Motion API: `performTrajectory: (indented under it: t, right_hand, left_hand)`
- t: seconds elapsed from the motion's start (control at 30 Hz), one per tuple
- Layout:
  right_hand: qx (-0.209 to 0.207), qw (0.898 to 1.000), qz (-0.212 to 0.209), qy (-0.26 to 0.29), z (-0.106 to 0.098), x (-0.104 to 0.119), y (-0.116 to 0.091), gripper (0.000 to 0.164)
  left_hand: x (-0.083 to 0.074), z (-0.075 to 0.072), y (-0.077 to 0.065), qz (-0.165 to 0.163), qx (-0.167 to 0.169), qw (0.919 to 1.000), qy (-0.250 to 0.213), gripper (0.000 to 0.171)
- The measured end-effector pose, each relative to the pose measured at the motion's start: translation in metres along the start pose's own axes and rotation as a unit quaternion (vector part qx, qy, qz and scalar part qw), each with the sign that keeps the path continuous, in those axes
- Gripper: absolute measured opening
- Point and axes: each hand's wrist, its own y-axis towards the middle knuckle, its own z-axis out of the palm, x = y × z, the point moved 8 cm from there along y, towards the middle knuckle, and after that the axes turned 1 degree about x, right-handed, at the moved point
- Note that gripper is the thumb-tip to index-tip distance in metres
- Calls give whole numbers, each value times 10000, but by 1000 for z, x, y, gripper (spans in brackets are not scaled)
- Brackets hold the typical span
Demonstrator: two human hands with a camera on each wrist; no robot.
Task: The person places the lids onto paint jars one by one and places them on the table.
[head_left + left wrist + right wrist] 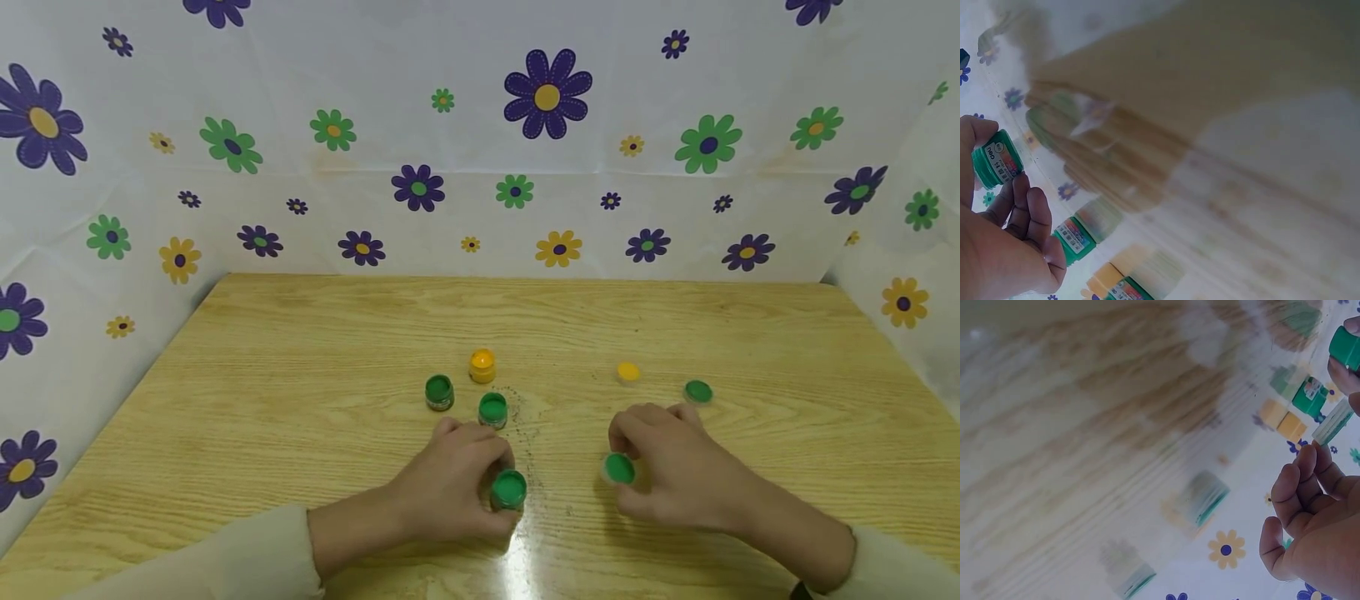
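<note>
In the head view, my left hand (450, 485) grips a small uncapped paint jar (510, 490) with bright green paint in it. The left wrist view shows the labelled side of this green jar (1000, 164) between thumb and fingers. To its right, my right hand (678, 471) pinches a round lid (619, 469) by the edge, its green-coated inside facing up. The lid (1333, 422) appears edge-on in the right wrist view, apart from the jar. Just beyond the left hand stands another uncapped green paint jar (492, 409).
Farther back on the wooden table (300, 333) stand an uncapped dark green jar (439, 392) and a yellow one (482, 365). Beyond the right hand lie a yellow lid (628, 372) and a green lid (698, 392). Flower-patterned cloth (465, 50) encloses the table's back and sides.
</note>
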Motion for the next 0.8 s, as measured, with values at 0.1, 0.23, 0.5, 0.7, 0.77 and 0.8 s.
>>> performTrajectory:
  t: [0.1,0.23,0.5,0.7,0.77,0.8]
  right_hand:
    - [8,10000,-6,68,4,3,2,26]
    - [164,9993,16,348,11,7,4,25]
    - [172,9982,-96,561,15,16,9,24]
    - [-189,9970,-162,735,14,19,9,24]
    - [-339,9957,-200,841,14,19,10,25]
    - [-404,9948,-241,902,15,19,11,26]
  left_hand:
    - [-2,2,2,-22,74,10000,46,23]
    - [-6,7,7,-32,244,9997,23,22]
    - [-14,13,14,192,281,9989,328,20]
    - [-19,16,15,376,222,9973,589,21]
    - [-20,17,15,445,185,9966,661,21]
    - [-21,17,15,473,160,9964,690,21]
